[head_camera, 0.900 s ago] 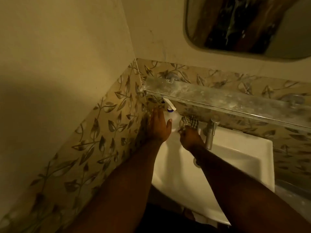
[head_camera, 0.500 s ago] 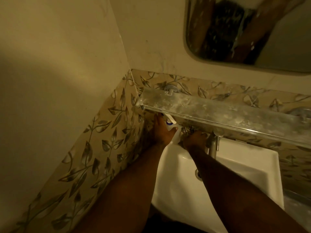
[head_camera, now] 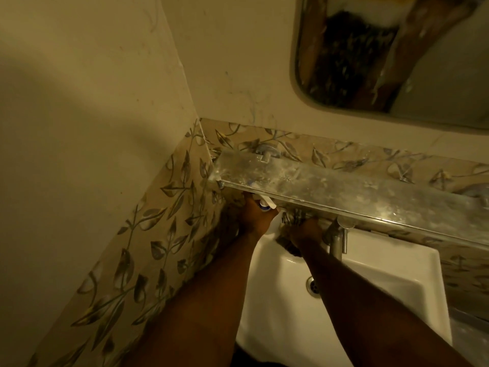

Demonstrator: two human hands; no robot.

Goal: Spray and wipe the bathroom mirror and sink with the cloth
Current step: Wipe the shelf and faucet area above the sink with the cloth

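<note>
Under the glass shelf [head_camera: 357, 193] at the sink's [head_camera: 370, 282] back-left corner, your left hand [head_camera: 255, 218] wraps the upright spray bottle [head_camera: 266, 203], your right hand [head_camera: 304, 231] beside it bunches the cloth [head_camera: 293, 217], mirror [head_camera: 397, 56] above.

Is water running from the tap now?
No. Nothing flows from the tap, and the sink around the drain holds no water.

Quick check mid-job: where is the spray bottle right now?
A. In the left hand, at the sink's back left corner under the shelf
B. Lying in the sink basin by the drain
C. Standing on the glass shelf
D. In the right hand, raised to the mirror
A. The left hand is wrapped around the spray bottle, whose white nozzle pokes out just below the glass shelf.
</note>
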